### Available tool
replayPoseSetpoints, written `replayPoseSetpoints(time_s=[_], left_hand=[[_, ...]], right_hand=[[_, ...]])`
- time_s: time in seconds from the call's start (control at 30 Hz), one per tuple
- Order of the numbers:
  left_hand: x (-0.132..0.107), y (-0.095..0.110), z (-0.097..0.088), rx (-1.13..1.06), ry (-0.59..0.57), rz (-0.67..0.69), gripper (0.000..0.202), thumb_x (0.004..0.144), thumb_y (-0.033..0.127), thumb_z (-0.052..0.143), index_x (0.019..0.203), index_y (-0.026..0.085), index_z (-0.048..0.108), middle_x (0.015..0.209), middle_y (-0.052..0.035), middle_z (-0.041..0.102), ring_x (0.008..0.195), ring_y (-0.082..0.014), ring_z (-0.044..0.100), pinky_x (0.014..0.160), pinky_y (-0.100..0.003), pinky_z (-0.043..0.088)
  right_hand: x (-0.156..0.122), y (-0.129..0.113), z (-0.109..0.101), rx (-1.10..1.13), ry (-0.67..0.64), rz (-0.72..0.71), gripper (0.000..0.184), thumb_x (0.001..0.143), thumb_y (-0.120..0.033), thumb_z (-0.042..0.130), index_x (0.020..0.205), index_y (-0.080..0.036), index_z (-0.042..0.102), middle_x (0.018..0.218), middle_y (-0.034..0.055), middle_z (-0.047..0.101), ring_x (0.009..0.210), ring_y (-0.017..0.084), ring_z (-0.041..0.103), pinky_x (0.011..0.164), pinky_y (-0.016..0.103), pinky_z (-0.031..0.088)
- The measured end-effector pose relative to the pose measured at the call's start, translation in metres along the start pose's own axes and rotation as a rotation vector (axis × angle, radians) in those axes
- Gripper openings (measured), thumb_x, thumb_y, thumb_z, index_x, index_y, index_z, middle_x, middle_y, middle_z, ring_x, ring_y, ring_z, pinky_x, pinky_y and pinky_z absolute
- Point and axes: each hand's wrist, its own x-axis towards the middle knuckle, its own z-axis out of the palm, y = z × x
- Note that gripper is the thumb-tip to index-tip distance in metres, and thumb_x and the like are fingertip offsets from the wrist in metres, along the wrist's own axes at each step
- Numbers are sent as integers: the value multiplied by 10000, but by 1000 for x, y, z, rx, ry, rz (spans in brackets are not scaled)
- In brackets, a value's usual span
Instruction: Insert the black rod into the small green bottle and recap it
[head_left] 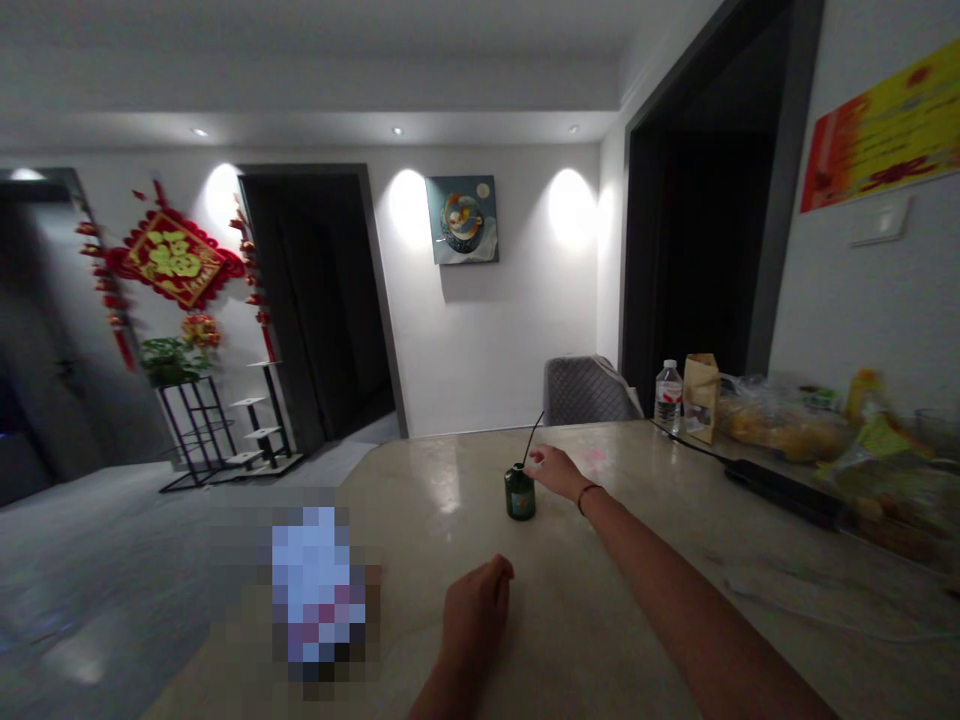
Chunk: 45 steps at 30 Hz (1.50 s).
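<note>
A small dark green glass bottle (520, 497) with a label stands upright on the table. Out of its mouth leans a thin dark stick (534, 432), tilted to the right. The fingertips of my right hand (553, 470) are pinched at the lower part of this stick, just above the bottle's neck. My left hand (478, 605) rests on the tabletop nearer to me, its fingers curled in and nothing visible in them.
The pale stone table (420, 560) bears a pixelated blurred object (319, 585) at left. Along the right stand a water bottle (668, 397), a paper bag (701, 398), plastic food bags (787, 425) and a black power strip (784, 492). A grey chair (589, 390) is behind.
</note>
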Motion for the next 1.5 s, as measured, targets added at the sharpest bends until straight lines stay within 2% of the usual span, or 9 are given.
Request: replayPoseSetpoints(time_s=[0.17,0.33,0.6,0.77,0.9,1.1,1.27,1.37,1.5], left_hand=[[0,0,2,-2,-19,-6,229,811,190,361,844,227,585,803,-11,666,733,-128,598,657,-202,358],[-1,-2,4,-6,12,17,237,817,195,350,841,231,583,778,-7,663,712,-125,594,646,-198,352],[-1,-2,5,-21,38,20,231,815,202,358,833,220,588,751,-12,659,675,-122,584,620,-199,343],[-1,-1,6,-26,1,34,229,810,189,366,830,221,592,767,-16,663,690,-129,589,619,-205,342],[-1,0,5,-24,-18,39,226,809,186,378,835,221,599,771,-18,666,684,-124,591,610,-201,344],[0,0,5,-1,-39,14,232,814,176,379,851,222,604,776,-8,669,705,-117,595,628,-194,355],[0,-2,5,4,-30,12,229,825,201,376,858,229,600,793,-1,670,715,-116,596,647,-198,355],[0,-3,5,-2,-26,9,216,820,195,386,860,229,595,797,3,667,727,-114,593,655,-196,354],[2,-4,4,-6,-25,7,218,821,194,382,857,227,594,800,6,664,734,-112,588,663,-195,351]], right_hand=[[10,-15,2,-32,-63,-20,237,729,-243,543,905,-125,649,857,67,674,742,131,609,623,197,430],[16,-26,-6,-164,-136,-54,162,695,-231,574,739,-131,694,813,99,690,785,177,618,668,226,427],[21,-36,-11,-342,-163,-49,200,685,-209,573,815,-117,694,916,152,675,854,219,616,694,255,441],[26,-42,-11,-394,-176,-89,240,648,-165,602,860,-89,682,945,182,662,898,244,606,726,271,443],[29,-43,-9,-396,-196,-98,240,616,-152,627,835,-75,685,913,183,670,866,235,616,714,257,444],[25,-38,-9,-331,-172,-84,216,598,-221,643,754,-80,696,826,156,687,789,211,627,644,230,440],[29,-42,-31,-228,-76,-51,196,645,-250,595,734,-109,698,698,105,690,719,167,633,593,196,428],[31,-47,-55,-153,-29,-45,207,676,-265,566,729,-109,691,600,70,671,612,128,626,545,171,416],[29,-48,-88,-90,57,-43,222,698,-264,538,764,-108,681,632,58,676,560,103,609,498,156,397]])
